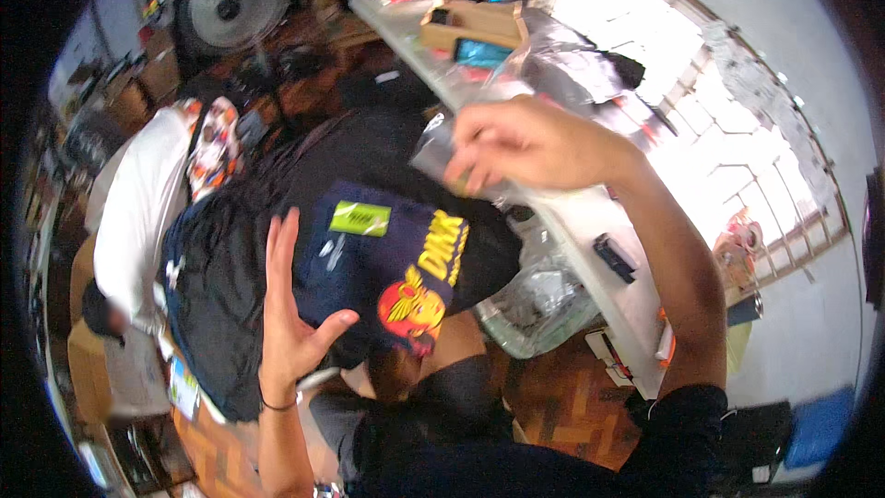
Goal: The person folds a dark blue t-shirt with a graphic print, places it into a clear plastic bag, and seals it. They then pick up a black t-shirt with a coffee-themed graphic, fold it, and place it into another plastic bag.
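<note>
A folded navy T-shirt (318,263) with yellow lettering and a red and yellow cartoon print lies on a heap of black garments (226,286) in front of me. A lime-green tag (359,218) rests on the shirt's upper part. My left hand (300,314) is held upright at the shirt's left edge, its fingers stretched and thumb apart, with nothing in it. Raised over the table's edge, my right hand (525,143) has its fingers curled on a clear plastic bag (433,149). The bag is blurred and partly hidden by the hand.
To the right runs a white table (576,212) with a small black object (615,258) and, farther back, an open cardboard box (475,23). Below its edge stands a plastic-lined bin (539,314). A fan (235,9) and a white garment (143,212) are at left.
</note>
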The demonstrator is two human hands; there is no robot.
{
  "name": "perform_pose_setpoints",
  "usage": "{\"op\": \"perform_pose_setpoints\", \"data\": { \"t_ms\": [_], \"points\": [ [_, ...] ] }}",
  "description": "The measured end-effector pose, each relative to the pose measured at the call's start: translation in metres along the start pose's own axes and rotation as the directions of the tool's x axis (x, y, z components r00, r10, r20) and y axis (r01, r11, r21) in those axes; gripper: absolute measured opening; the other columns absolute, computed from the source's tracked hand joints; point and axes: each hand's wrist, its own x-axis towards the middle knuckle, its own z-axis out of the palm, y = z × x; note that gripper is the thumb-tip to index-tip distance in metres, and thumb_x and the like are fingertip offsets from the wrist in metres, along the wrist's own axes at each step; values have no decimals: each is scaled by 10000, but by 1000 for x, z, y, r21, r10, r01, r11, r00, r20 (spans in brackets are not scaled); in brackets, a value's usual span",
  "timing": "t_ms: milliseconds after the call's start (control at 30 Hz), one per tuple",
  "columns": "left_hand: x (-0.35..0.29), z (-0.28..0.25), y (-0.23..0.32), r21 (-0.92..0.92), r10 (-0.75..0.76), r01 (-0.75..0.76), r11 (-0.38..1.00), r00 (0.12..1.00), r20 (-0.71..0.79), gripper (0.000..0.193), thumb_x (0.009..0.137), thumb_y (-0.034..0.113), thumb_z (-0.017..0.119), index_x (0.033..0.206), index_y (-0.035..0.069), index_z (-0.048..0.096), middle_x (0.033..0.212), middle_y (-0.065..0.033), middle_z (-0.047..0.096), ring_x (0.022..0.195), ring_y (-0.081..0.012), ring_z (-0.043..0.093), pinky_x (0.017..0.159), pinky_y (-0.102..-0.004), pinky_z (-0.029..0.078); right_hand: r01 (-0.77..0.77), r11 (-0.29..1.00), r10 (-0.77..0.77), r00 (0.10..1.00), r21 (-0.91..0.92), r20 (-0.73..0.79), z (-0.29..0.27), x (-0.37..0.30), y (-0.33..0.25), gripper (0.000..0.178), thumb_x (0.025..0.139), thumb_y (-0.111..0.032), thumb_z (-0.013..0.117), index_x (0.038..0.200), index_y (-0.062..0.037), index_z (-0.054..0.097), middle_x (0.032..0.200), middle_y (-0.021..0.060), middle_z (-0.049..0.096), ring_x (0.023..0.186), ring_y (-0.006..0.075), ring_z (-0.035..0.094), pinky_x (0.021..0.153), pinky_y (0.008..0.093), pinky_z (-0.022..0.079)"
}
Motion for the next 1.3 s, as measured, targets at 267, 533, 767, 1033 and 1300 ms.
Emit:
{"op": "perform_pose_setpoints", "data": {
  "t_ms": [267,533,767,1033,1300],
  "points": [
    [-23,-82,62,-367,-119,122,922,992,30,1041,694,354,1004,1505,-85,519,1488,-247,621,1389,-317,596,1199,-444,407,296,920,-379,843,258,383,93,102,-119,212,1129,-196,531,1083,2,591,963,114,786,884,178,760,786,318,604],
    [-76,-148,8,-646,-497,495,581,844,199,256,1010,76,724,1224,-67,711,977,-136,793,942,-193,769,872,-293,581,325,943,-325,946,-73,1,155,180,-143,222,1023,-209,674,1010,7,721,642,82,694,555,164,673,566,338,535],
    [-81,-202,-100,-476,-609,623,620,765,209,188,1069,160,697,1073,-25,727,859,-57,749,764,-138,737,685,-266,595,22,988,-53,979,154,197,205,249,-79,400,971,-177,814,1295,16,680,793,39,723,576,64,590,511,220,435],
    [-92,-219,-196,-256,-653,710,656,704,279,132,958,73,693,996,-36,757,796,-76,733,618,-137,680,552,-284,552,58,902,-177,954,428,244,274,282,-12,573,1101,-487,592,1438,-24,621,1240,81,742,1045,119,679,899,278,525],
    [-91,-212,-221,616,-455,225,755,856,245,260,834,261,746,818,4,778,728,-214,741,647,-348,752,625,-426,621,159,975,-165,986,154,27,322,242,-69,1007,917,-710,725,1515,71,507,1330,257,705,1055,351,736,922,437,585]
  ]
}}
